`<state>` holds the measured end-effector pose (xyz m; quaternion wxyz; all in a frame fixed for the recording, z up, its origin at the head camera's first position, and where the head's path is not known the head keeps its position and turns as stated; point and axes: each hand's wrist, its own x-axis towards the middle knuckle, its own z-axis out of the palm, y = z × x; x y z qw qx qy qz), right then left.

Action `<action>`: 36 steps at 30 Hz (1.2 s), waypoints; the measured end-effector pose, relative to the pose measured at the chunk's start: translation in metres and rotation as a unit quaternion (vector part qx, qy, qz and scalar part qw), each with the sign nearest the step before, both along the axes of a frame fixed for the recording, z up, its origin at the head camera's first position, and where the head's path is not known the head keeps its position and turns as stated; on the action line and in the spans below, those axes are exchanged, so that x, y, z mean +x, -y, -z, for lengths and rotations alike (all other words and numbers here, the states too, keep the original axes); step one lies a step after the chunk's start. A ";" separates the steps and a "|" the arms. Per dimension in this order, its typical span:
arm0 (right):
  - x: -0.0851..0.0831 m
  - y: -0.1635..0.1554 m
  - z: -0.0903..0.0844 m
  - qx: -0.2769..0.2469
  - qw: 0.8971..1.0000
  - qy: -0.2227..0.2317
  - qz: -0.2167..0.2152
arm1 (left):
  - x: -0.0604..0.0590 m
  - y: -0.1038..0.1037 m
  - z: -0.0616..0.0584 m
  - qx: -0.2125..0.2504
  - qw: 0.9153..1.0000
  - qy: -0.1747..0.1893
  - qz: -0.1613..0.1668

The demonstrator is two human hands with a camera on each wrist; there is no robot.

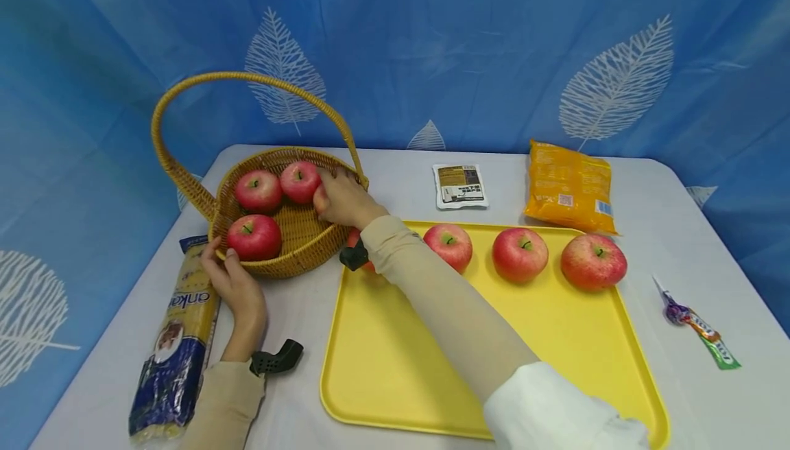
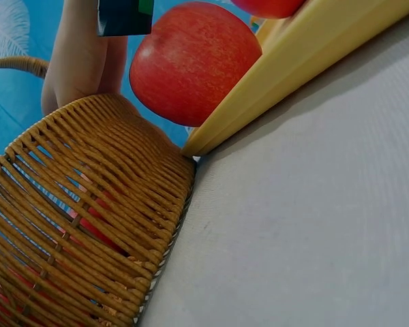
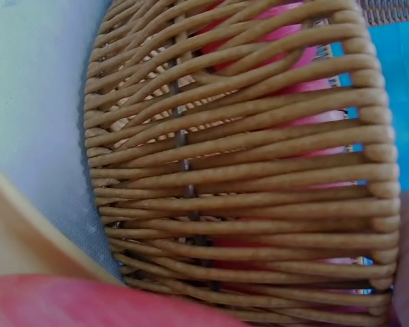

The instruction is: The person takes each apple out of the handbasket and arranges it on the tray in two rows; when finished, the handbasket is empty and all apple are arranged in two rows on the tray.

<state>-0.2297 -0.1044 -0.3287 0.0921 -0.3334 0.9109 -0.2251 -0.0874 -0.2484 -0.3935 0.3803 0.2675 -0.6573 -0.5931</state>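
Blue backdrop; right hand (image 1: 342, 199) grip on half-hidden apple (image 1: 320, 197), left hand (image 1: 237, 282) steadying basket (image 1: 308, 247)

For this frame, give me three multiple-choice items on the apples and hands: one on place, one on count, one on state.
1. Where does the left hand rest?
A. on the round woven wicker basket's near rim
B. on the yellow plastic tray
C. on the orange snack bag

2. How many red apples lie fully visible along the tray's far edge?
A. one
B. three
C. six

3. What is the right hand doing?
A. lying flat on the table
B. holding a red apple inside the basket
C. gripping the basket's handle

Answers: 1 A, its fingers touch the rim beside the front apple. 2 B, three stand clear in a row; another is mostly hidden behind the sleeve. 3 B, its fingers curl over an apple in the basket.
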 end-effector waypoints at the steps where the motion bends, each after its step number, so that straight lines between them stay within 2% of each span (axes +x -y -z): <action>1: 0.000 0.000 0.001 0.002 1.000 -0.003 -0.003 | 0.001 -0.001 -0.001 0.000 1.000 -0.002 0.000; 7: 0.000 -0.001 0.001 0.018 1.000 -0.012 -0.013 | 0.002 -0.004 -0.006 -0.007 1.000 -0.015 0.006; 18: 0.000 -0.001 0.000 0.048 0.999 0.012 -0.023 | -0.002 0.002 0.001 -0.010 1.000 -0.023 0.003; 29: 0.001 0.002 -0.004 0.096 0.994 0.041 -0.038 | 0.000 -0.001 0.000 -0.017 1.000 -0.010 0.000; 36: 0.000 0.004 -0.005 0.095 0.992 0.061 -0.049 | 0.000 0.001 0.001 -0.011 1.000 -0.001 0.001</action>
